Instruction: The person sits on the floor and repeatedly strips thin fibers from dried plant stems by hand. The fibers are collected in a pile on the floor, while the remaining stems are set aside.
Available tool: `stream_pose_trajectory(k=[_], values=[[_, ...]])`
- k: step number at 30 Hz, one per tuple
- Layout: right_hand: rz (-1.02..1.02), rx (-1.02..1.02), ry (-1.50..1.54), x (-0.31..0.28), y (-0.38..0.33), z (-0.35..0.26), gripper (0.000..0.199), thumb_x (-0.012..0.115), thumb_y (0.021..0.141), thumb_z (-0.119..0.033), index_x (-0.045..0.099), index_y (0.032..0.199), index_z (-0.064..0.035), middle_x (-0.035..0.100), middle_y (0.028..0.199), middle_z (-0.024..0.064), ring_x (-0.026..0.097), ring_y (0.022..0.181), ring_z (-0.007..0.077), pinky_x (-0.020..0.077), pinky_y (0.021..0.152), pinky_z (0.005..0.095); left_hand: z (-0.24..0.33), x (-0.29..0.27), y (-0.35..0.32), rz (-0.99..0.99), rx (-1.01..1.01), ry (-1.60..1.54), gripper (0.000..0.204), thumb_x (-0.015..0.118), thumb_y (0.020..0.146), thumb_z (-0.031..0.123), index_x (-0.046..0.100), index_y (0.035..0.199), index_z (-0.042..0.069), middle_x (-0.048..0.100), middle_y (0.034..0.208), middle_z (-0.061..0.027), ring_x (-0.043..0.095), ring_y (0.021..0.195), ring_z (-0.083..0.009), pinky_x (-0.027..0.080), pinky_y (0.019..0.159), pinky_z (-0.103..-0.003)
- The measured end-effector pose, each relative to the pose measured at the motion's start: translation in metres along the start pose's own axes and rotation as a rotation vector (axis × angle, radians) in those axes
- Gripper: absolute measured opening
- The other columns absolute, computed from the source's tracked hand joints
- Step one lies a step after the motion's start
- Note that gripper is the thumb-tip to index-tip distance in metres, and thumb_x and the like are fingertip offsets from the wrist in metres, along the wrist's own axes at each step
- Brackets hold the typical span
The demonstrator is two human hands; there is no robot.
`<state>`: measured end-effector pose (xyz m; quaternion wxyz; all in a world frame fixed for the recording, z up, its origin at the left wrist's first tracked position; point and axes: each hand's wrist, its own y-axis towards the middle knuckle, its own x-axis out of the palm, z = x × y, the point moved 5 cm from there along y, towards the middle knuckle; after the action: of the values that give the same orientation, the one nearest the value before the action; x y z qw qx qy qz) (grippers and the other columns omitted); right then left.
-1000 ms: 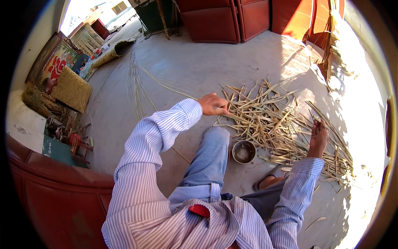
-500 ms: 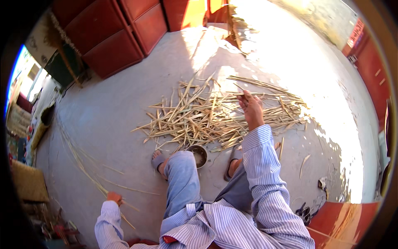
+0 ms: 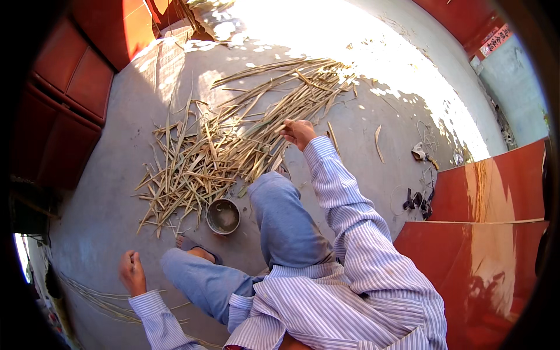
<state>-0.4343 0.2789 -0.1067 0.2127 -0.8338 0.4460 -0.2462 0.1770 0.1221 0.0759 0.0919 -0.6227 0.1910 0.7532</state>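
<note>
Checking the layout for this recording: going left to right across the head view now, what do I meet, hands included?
Left hand → bowl → right hand → curved strip → dark tangle.

Bowl [image 3: 224, 232] on flr [image 3: 363, 170]. Dry-strip pile [image 3: 214, 150] just beyond bowl. R hand [image 3: 299, 133] beyond bowl & to its rt, at pile's edge. L hand [image 3: 133, 274] blurry, lft of bowl; thin strands [image 3: 100, 300] also lft.

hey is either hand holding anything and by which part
Cannot be told: the right hand has its grip against a background of dry strips; the curled left hand is blurred, with nothing visible in it.
</note>
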Motion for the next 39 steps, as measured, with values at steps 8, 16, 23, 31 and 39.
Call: stream_pose_trajectory(k=[8, 16, 23, 31, 39], values=[[0.421, 0.411, -0.931, -0.165, 0.034, 0.191, 0.041, 0.061, 0.09, -0.033, 0.062, 0.109, 0.0032, 0.07, 0.098, 0.0176, 0.069, 0.092, 0.028, 0.0563, 0.077, 0.0354, 0.198, 0.024, 0.099, 0.056, 0.44, -0.19, 0.015, 0.067, 0.085, 0.014, 0.065, 0.095, 0.002, 0.068, 0.095, -0.0123, 0.063, 0.083, -0.0278, 0.048, 0.073, -0.038], [0.103, -0.032, -1.18, -0.088, 0.135, 0.215, 0.045, 0.066, 0.082, -0.034, 0.06, 0.111, -0.0003, 0.069, 0.102, 0.0193, 0.066, 0.097, 0.0331, 0.0506, 0.084, 0.0404, 0.218, 0.139, 0.091, -0.318, 0.602, -0.186, 0.018, 0.067, 0.081, 0.012, 0.064, 0.094, 0.0, 0.067, 0.094, -0.0138, 0.062, 0.085, -0.0307, 0.045, 0.073, -0.04], [0.057, -0.219, -1.271, -0.001, 0.192, 0.15, 0.034, 0.057, 0.089, -0.032, 0.058, 0.114, -0.009, 0.066, 0.106, 0.0201, 0.062, 0.102, 0.0386, 0.0491, 0.086, 0.0452, 0.245, 0.154, 0.094, -0.464, 0.636, -0.177, 0.023, 0.073, 0.073, 0.009, 0.062, 0.092, 0.003, 0.066, 0.093, -0.0104, 0.06, 0.081, -0.028, 0.042, 0.07, -0.038], [0.181, -0.147, -1.633, 0.003, 0.215, 0.134, 0.033, 0.053, 0.093, -0.039, 0.064, 0.107, -0.011, 0.068, 0.103, 0.0159, 0.066, 0.096, 0.0331, 0.0525, 0.078, 0.044, 0.238, 0.159, 0.094, -0.536, 0.621, -0.197, 0.024, 0.071, 0.073, 0.011, 0.062, 0.093, 0.002, 0.065, 0.096, -0.0121, 0.059, 0.082, -0.0279, 0.041, 0.073, -0.039], [0.584, 0.163, -1.068, -0.071, 0.154, 0.108, 0.039, 0.062, 0.08, -0.018, 0.057, 0.118, -0.0097, 0.065, 0.114, 0.0178, 0.062, 0.109, 0.0337, 0.0491, 0.091, 0.0421, 0.243, 0.14, 0.095, -0.451, 0.644, -0.167, 0.023, 0.073, 0.073, 0.011, 0.064, 0.094, 0.003, 0.066, 0.094, -0.0109, 0.06, 0.083, -0.0295, 0.043, 0.074, -0.039]])
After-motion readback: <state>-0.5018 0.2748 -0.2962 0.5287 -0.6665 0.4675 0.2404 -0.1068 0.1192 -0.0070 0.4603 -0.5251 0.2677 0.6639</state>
